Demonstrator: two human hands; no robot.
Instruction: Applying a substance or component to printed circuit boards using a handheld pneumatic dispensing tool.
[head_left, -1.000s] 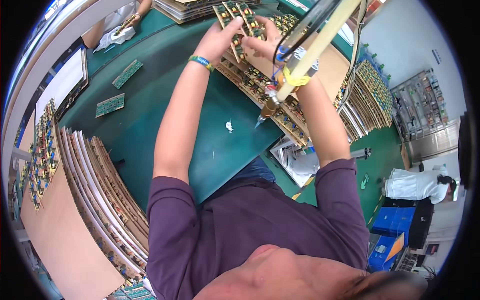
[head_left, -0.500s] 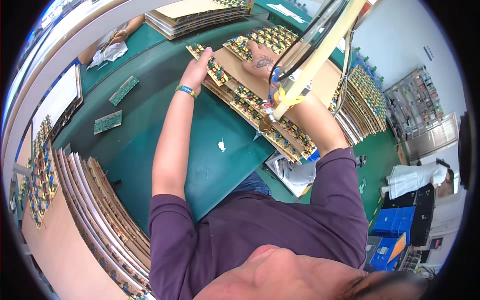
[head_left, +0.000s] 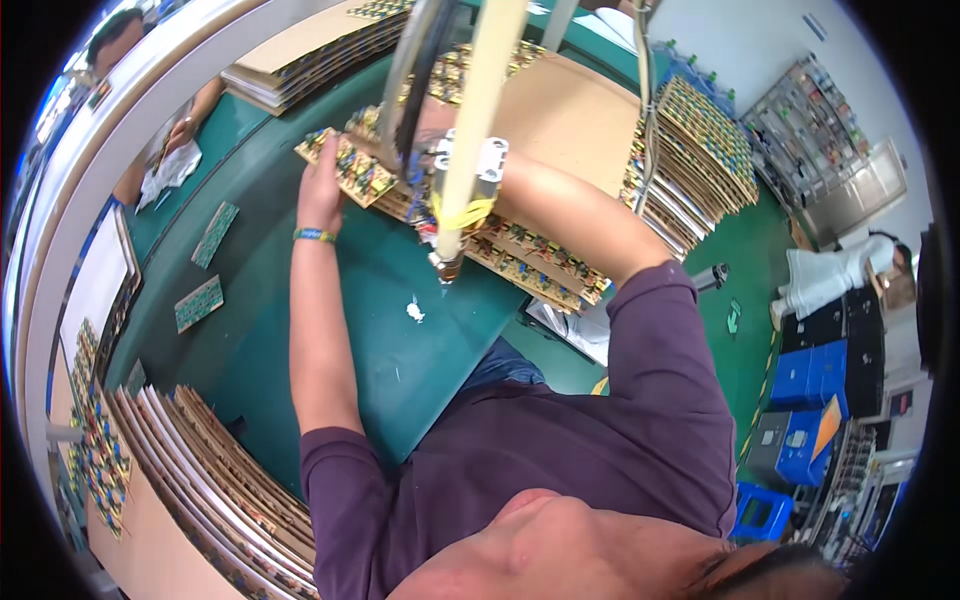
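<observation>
Hands at work: your left hand [head_left: 322, 190] grips the component-studded cardboard tray [head_left: 352, 166]; your right is hidden behind the hanging screwdriver [head_left: 462, 150] — a tilted tray could spill parts.

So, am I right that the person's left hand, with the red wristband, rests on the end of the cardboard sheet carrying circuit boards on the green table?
Not quite: the wristband is blue, as the head view shows. The left hand does rest on the sheet's end on the green table.

Dark green table [head_left: 330, 330], purple sleeve [head_left: 660, 380], blue-green wristband [head_left: 314, 235], brown cardboard sheet [head_left: 560, 115].
</observation>
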